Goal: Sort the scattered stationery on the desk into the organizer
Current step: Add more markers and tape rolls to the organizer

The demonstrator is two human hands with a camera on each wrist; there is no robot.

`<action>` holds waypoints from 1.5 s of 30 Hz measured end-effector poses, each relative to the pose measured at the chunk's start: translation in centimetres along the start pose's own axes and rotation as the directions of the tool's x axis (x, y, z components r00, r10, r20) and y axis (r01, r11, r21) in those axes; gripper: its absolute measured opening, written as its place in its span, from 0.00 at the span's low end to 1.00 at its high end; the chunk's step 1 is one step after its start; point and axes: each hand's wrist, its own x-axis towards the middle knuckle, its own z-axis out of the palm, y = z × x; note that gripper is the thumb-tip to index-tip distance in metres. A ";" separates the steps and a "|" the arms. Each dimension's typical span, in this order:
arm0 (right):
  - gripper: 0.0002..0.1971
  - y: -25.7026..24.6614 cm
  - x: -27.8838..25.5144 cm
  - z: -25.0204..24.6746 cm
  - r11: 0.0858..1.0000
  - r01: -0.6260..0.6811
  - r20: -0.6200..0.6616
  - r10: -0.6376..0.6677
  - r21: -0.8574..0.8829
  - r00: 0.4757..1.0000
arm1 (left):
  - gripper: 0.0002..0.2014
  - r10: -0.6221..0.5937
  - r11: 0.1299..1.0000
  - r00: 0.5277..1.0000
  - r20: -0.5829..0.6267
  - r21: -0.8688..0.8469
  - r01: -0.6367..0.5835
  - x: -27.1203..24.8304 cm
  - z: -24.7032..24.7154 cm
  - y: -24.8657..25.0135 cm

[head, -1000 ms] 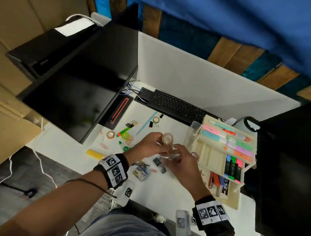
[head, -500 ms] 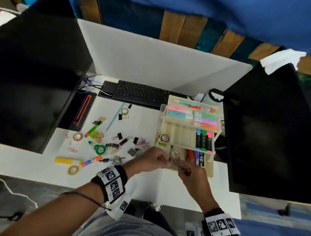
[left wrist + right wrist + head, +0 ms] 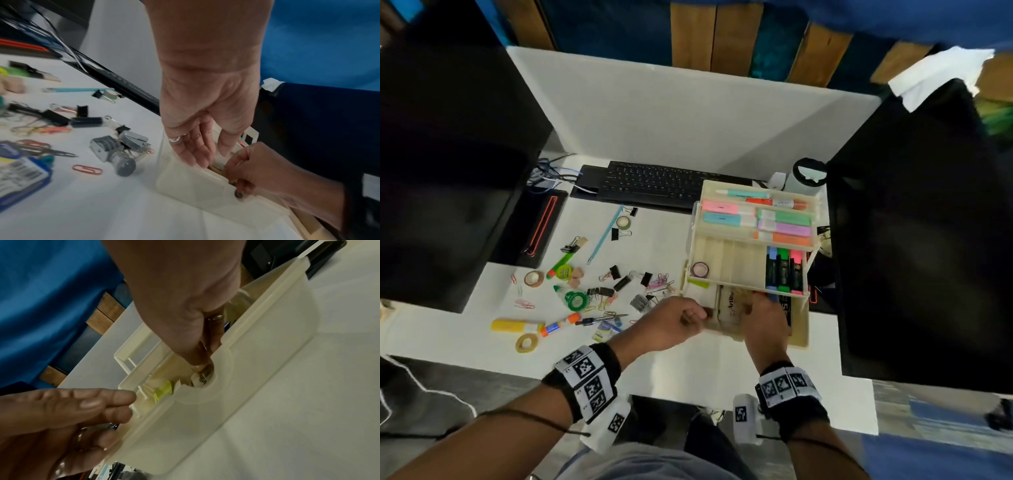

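**Both hands at the organizer's near tray**

The left hand (image 3: pixel 677 320) sits at the near left corner of the cream organizer (image 3: pixel 803 337), fingers loosely extended along its front wall; in the left wrist view they lie straight and hold nothing. The right hand (image 3: pixel 765 317) reaches into the bottom tray just right of it, fingers curled down inside. Whatever they pinch is hidden by the tray wall and the hand itself, so its hold cannot be told. A white eraser (image 3: pixel 731 306) printed with letters lies in the tray between the two hands, partly covered. A yellow-green piece (image 3: pixel 162 390) shows beside it, its shape unclear. Left of the left hand, scattered on the table (image 3: pixel 661 240), lie binder clips (image 3: pixel 645 279), paper clips (image 3: pixel 525 304), a glue stick (image 3: pixel 560 323) and tape rolls (image 3: pixel 526 342), blurred in the wrist view.
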 end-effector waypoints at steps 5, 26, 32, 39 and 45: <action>0.12 0.1 0.7 0.2 0.993 0.023 0.035 -0.019 -0.113 0.999 | 0.07 -0.056 0.994 0.995 -0.086 -0.101 0.047 -1.4 -1.5 -1.6; 0.14 -9.4 -3.7 1.0 0.830 0.552 0.070 -0.557 0.073 0.828 | 0.27 -0.023 0.798 0.967 -0.252 0.579 0.170 -6.6 -15.3 -18.0; 0.11 -14.1 -4.4 2.5 0.762 0.641 0.157 -0.646 0.087 0.747 | 0.28 0.113 0.717 0.983 -0.145 0.697 0.020 -5.4 -15.9 -20.7; 0.08 -17.4 -4.6 5.3 0.724 0.681 0.235 -0.685 0.112 0.690 | 0.28 0.145 0.790 0.982 -0.122 0.612 -0.041 -5.5 -16.8 -20.3; 0.18 -20.8 -5.1 7.9 0.676 0.727 0.256 -0.729 0.123 0.635 | 0.25 0.197 0.904 0.942 -0.271 0.422 -0.068 -6.3 -17.5 -19.4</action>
